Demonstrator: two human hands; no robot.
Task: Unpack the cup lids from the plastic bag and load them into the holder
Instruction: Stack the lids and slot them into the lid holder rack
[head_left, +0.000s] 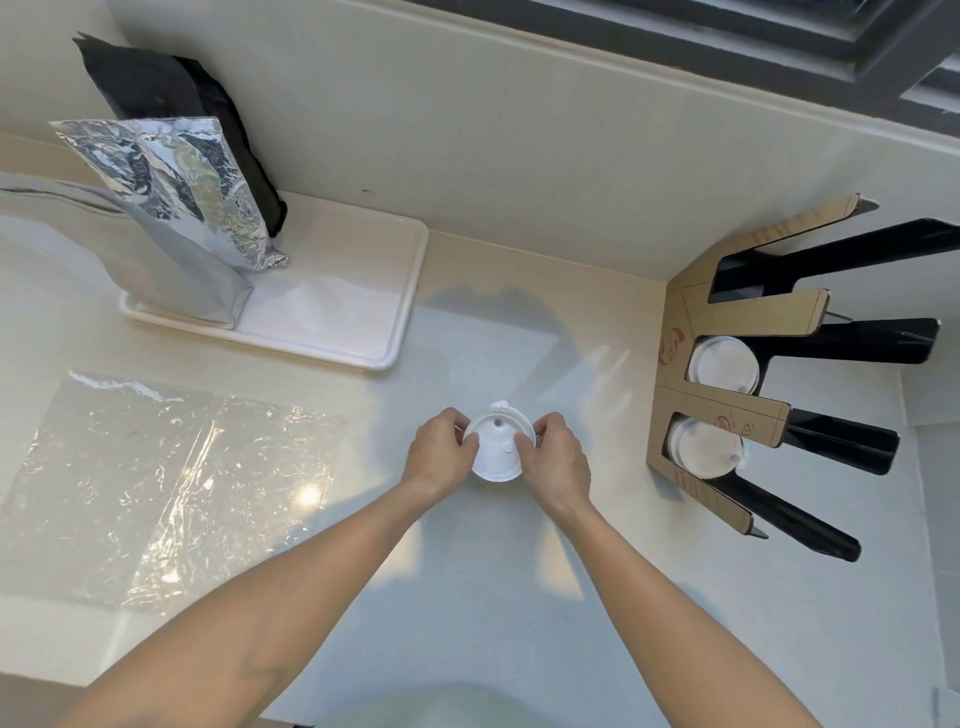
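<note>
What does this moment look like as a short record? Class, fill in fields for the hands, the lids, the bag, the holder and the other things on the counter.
left hand: grips the left edge of the lid stack
right hand: grips the right edge of the lid stack
lid stack: white, held in both hands above the counter
plastic bag: clear, flat on the counter at left, looks empty
holder: cardboard, at right; two slots hold white lids, top slot empty
tray: white, holds foil pouches

I see the lid stack (497, 451) between my left hand (440, 457) and right hand (558, 464) at the counter's (467, 597) middle, the flattened plastic bag (171, 488) lying left, the tray (363, 312) with pouches (171, 208) behind-left, the holder (753, 374) with loaded lids (723, 365) right.
</note>
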